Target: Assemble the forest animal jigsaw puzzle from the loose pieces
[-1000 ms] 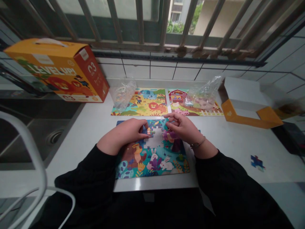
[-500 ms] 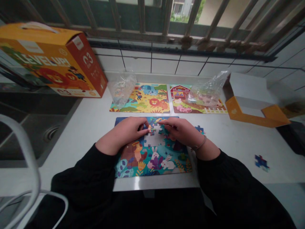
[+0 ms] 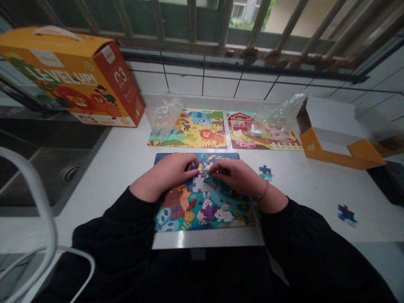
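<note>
A forest-animal jigsaw puzzle (image 3: pixel 206 210) lies in front of me, with a bare pale gap (image 3: pixel 198 184) in its upper middle. At the gap's upper left, my left hand (image 3: pixel 179 170) pinches a small colourful puzzle piece (image 3: pixel 203 170) between thumb and finger. My right hand (image 3: pixel 235 174) is closed at the gap's right side, on a teal puzzle piece (image 3: pixel 210 181) partly hidden under its fingers. Two loose pieces lie to the right on the counter: a blue one (image 3: pixel 265 171) near my right wrist and a dark blue one (image 3: pixel 346 214) farther off.
Behind the jigsaw lie a lion puzzle (image 3: pixel 205 122) and a farm puzzle (image 3: pixel 243 141), each partly under a clear plastic bag (image 3: pixel 164 118). An orange box (image 3: pixel 116 92) stands at back left by the sink (image 3: pixel 41 168). An open box (image 3: pixel 331 147) is at right; a white cable (image 3: pixel 47 219) hangs front left.
My right hand has shifted down and left over the gap, and a teal piece now covers part of its right side. My left hand stays nearly in place. The view has shifted slightly.
</note>
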A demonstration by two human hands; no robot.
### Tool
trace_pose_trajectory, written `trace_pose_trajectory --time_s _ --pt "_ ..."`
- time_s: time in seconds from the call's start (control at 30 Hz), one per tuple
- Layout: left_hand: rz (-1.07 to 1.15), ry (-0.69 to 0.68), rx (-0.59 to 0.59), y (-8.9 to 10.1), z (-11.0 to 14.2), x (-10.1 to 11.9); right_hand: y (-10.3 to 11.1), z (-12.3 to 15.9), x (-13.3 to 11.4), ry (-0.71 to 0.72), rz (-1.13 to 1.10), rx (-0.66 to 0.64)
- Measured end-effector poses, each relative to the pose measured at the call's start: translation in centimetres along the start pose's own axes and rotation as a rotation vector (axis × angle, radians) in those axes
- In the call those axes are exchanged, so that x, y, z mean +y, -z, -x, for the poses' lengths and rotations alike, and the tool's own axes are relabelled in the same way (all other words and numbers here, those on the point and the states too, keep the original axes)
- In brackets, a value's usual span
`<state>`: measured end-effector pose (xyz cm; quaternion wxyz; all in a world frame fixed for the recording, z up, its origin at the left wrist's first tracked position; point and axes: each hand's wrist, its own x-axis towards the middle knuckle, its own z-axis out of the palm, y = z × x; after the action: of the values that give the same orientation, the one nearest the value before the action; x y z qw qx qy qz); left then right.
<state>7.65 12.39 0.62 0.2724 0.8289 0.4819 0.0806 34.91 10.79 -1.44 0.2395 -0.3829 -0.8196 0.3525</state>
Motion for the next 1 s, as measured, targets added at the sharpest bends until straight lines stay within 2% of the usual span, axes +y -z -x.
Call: trace_pose_trajectory --time_s 0.13,0.3,0.4,0.53,0.67,0.8,1.0 --pt "0.002 0.005 0.0 0.1 0.1 0.3 0.0 0.2 -0.1 0.03 0.005 -0.012" --pt "-0.006 0.01 -0.01 0.2 0.1 0.6 -0.5 0.1 -0.6 0.246 0.078 -0.081" --pt "-0.008 0.004 -0.007 0.2 0.0 0.5 -1.2 0.0 -0.9 0.32 0.095 -0.06" --pt "-0.016 -0.002 0.001 0.0 0.0 0.3 -1.6 0.0 -1.3 0.278 0.157 0.056" --pt "-0.016 -0.004 0.002 0.0 0.1 0.2 -1.3 0.3 -1.7 0.129 0.315 0.147" --pt "-0.018 -0.003 0.006 -0.1 0.1 0.1 -1.3 0.6 -1.7 0.055 0.445 0.063" --pt "-0.019 -0.013 0.008 0.0 0.0 0.0 -1.7 0.5 -1.6 0.1 0.385 -0.014"
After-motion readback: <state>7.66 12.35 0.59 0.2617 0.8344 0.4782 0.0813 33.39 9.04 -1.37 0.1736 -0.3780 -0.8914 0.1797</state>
